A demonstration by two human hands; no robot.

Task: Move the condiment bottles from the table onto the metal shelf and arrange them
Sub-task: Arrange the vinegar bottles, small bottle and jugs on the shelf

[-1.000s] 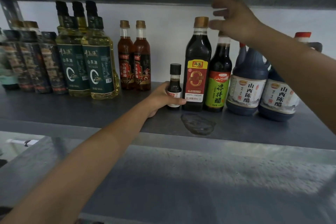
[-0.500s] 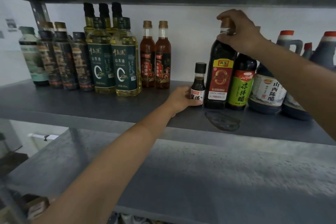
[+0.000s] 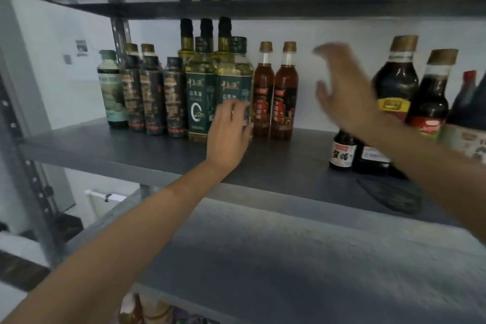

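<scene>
Metal shelf [image 3: 105,150] carries condiment bottles [image 3: 200,102], caps up; left hand [image 3: 230,134], right hand [image 3: 344,97]: grips spread, empty.

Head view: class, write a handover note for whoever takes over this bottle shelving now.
Left hand: open, fingers against the right green-labelled yellow oil bottle.
Right hand: open, blurred, mid-air, holding nothing.
Small dark white-labelled bottle stands on the grey metal shelf beside the tall dark yellow-labelled bottle.
Done: every bottle in view stands on the shelf.
Left: perhaps close the gap beside the two red-brown bottles; table out of view.
</scene>
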